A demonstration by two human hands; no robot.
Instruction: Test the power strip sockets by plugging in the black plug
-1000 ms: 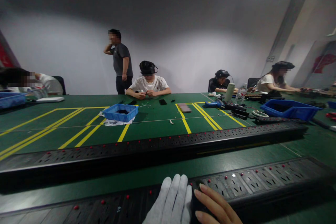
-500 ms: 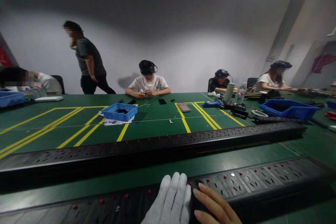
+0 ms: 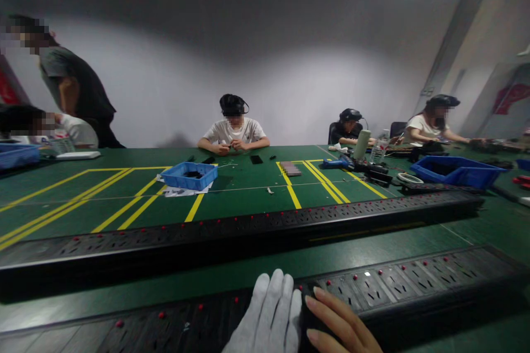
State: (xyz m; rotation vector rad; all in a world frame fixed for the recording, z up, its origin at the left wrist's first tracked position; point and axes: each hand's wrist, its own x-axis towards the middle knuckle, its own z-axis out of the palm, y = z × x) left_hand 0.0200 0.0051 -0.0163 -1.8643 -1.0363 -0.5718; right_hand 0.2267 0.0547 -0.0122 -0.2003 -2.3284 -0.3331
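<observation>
A long black power strip (image 3: 393,281) with red indicator dots runs along the front of the table. My left hand (image 3: 267,320), in a white glove, lies on its top face with fingers stretched out side by side. Just beside it, my bare right hand (image 3: 342,322) rests on the same strip, its fingers extended and slightly bent. Thumbs and palms are mostly out of sight at the bottom edge. Farther back lies a second, similar power strip (image 3: 248,234), which neither hand touches.
A blue tray (image 3: 188,181) sits on paper on the green table (image 3: 244,204). To the right are a blue bin (image 3: 459,176), a bottle (image 3: 379,149) and a blue-handled tool (image 3: 335,164). Several people are seated around the table; another person (image 3: 74,80) is at far left.
The standing person has moved left along the wall. Both my hands stay in nearly the same place on the front power strip.
</observation>
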